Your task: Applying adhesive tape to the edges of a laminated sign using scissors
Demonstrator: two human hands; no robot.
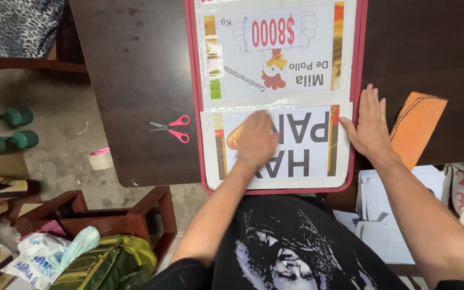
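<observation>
A: Start left of the red-edged board (195, 102). What's there?

B: Well left of it, on the floor, two green dumbbells (4, 129) and a roll of tape (101, 159). Nearer, on the dark bench (135, 70), pink-handled scissors (172, 129) lie just beside the board's left edge, untouched.

A: And on the board itself?

B: Two printed sheets. The far sheet (275, 51), with a cartoon chicken, already looks sealed under shiny clear film, flat against the board. The near sheet (280, 142), with big dark letters, lies on the board's near half, its edges close to the red rim.

A: The hands?

B: The left hand (256, 139) is flat on the near sheet, left of the board's middle, fingers spread and a bit blurred. Nothing is clutched in it; the grip is released, the palm pressing down. The right hand (370, 126) lies flat at the board's right edge, fingers straight, touching the rim and the sheet's border, also holding nothing.

A: How far along would you say?

B: My guess: far sheet finished, near sheet placed and being smoothed. Whether film covers it yet, I cannot tell.

A: Right of the board?

B: An orange card (417, 129) on the bench just beside the right hand, and stacked white papers (388, 215) below it.
</observation>
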